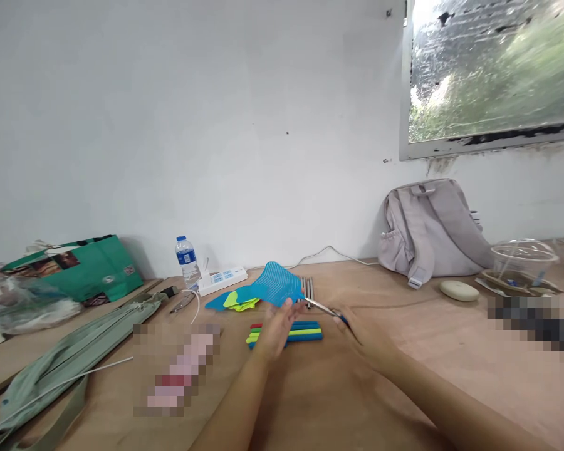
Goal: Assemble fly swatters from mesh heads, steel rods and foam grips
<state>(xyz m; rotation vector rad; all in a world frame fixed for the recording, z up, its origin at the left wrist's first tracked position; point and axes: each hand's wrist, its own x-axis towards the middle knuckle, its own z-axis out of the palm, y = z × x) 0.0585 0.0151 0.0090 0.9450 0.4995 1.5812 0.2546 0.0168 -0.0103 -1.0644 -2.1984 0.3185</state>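
Swatter head (pixel 273 282) is pinched in left hand (pixel 275 332), metal rod (pixel 322 306) in right hand (pixel 365 338).

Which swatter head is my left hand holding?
The blue mesh head that reaches highest and farthest right. Your left hand is at its lower edge; the yellow-green head and leftmost blue head lie left of it.

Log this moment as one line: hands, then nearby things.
Left hand: at blue swatter head | Right hand: holding blue-ended metal rod | Nearby: colored tubes, other swatter heads, loose metal rods
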